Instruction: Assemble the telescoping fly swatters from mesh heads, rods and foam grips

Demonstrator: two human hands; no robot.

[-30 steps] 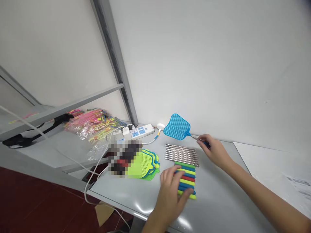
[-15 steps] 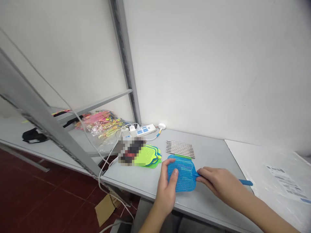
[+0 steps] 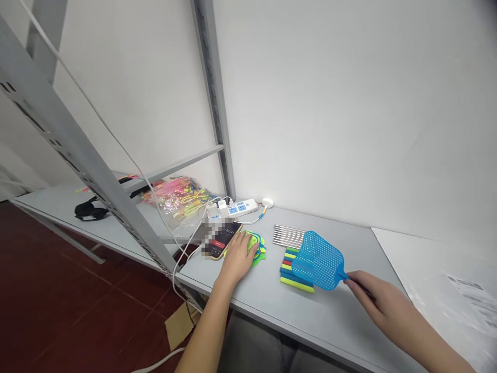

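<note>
My right hand (image 3: 370, 295) pinches a blue fly swatter (image 3: 320, 261) just below its perforated head. The head is tilted over the table, and the grip end is hidden by my hand and forearm. My left hand (image 3: 239, 256) lies with fingers stretched out on a stack of green and blue swatter heads (image 3: 258, 251), partly covering them. Beneath and beside the blue swatter, several coloured tubes (image 3: 297, 284) in green, blue, red and yellow lie side by side. Behind them a row of silver metal rods (image 3: 288, 236) lies flat, its right end partly covered by the swatter.
A phone (image 3: 221, 241) touches or nearly touches my left fingers. Behind it are a power strip (image 3: 243, 208) and white cables. A grey rack post (image 3: 97, 171) rises at the left, near bagged colourful cords (image 3: 180, 194). White plastic packaging (image 3: 435, 274) lies at the right.
My left hand has let go of the swatter's head and moved left onto the stack. My right hand has shifted right with the swatter, uncovering the coloured tubes. The view has turned slightly left.
</note>
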